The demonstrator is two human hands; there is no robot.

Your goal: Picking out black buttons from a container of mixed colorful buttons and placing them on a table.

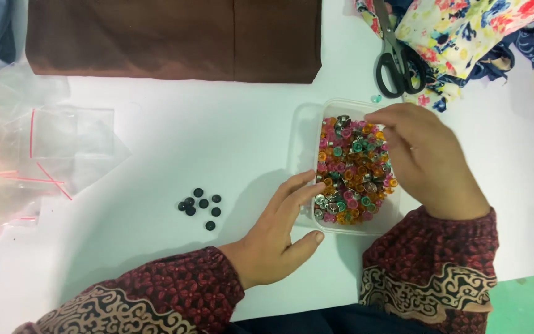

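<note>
On the white table, centre-right: I see a clear tub [307, 133] filled with small snaps [353, 170] in pink, orange, green and silver.
Left hand: my left hand [276, 232] lies flat on the table against the tub's left wall, fingers [298, 188] spread and loose, gripping nothing; the fingertips reach the tub's near-left corner, touching the edge of the snaps.
Right hand: my right hand [424, 158] hovers over the tub's right side, fingers curled down toward the top of the pile; I cannot tell whether they pinch a snap, since the tips are hidden from me.
Snaps relative to fingers: the heap sits between both hands, left fingertips at its lower-left, right fingertips at its upper-right.
Black buttons: a small cluster [200, 204] lies on the table left of the left hand, apart from it.
Bags: clear plastic bags [72, 133] with red strips lie at far left.
Scissors: black-handled scissors [397, 59] rest beyond the tub, on floral fabric [465, 31].
Brown cloth: a folded piece [174, 37] lies along the far edge.
</note>
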